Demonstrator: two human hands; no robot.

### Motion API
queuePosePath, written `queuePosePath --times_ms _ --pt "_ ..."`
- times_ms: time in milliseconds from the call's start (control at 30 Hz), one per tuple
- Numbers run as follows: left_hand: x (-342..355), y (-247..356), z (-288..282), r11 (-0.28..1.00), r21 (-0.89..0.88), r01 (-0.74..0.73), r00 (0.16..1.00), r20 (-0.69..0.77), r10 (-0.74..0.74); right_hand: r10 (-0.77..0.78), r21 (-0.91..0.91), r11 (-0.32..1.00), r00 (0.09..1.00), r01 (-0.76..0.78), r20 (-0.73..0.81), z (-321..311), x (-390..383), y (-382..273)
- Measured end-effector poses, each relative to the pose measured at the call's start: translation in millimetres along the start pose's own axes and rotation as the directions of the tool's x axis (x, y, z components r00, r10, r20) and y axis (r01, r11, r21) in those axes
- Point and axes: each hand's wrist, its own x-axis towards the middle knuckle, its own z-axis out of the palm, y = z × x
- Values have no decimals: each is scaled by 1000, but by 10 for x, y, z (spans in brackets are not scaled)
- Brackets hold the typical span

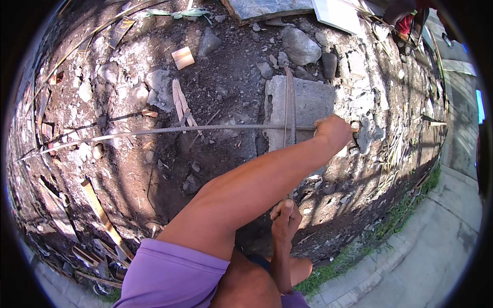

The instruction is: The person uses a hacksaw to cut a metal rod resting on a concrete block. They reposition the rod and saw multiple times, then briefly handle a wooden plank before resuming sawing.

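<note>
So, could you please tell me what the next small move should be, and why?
I'd probably draw the saw gently back toward the body: the right hand holds its near end, and it crosses the long rod over the concrete block, where the left hand grips the rod close by.

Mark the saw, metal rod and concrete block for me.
Saw [292,107]: head view, on the upper part of its frame.
Metal rod [205,127]: head view, on its bare length left of the saw.
Concrete block [314,100]: head view, on its top face.
</note>
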Motion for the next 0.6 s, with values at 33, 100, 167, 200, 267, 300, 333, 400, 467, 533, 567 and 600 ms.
queuePosePath --times_ms 33,100,167,200,267,300,333,400,467,533,567,600 --pt "-10 -3 -17 1000 -26 6 1000 4 -6 -12 -6 1000 1000 12 -9 53 125 12" --pt "-17 -4 -56 1000 5 -8 999 45 8 -22 27 999 1000 21 8 120 249 55" --pt "-10 -5 -78 1000 -12 1 998 68 0 -45 -6 999 999 44 -4 90 152 97" --pt "-3 -7 -80 999 -42 13 997 71 -10 -51 -5 999 999 51 -15 40 37 109" --pt "12 -11 -69 998 -57 11 998 62 -7 14 28 1000 999 -13 -32 -90 -294 106" --pt "15 -13 -57 999 -45 2 999 51 0 31 8 999 999 -31 -35 -160 -443 86" --pt "8 -18 -41 1000 -13 -11 999 41 12 46 -5 999 998 -46 -35 -218 -561 53" --pt "11 -24 -27 999 -27 -18 999 40 19 56 -35 998 998 -57 -21 -252 -604 -18" --pt "18 -30 -30 999 -7 -49 998 47 50 4 -61 998 1000 -4 -8 -193 -411 -78" --pt "17 -30 -49 997 30 -75 995 70 72 24 -48 999 1000 -24 9 -47 -64 -90" --pt "12 -23 -62 998 10 -61 996 66 60 5 -44 999 1000 -5 4 12 89 -84" --pt "4 -16 -72 999 -8 -47 997 65 47 -7 -26 1000 1000 7 11 57 217 -67"
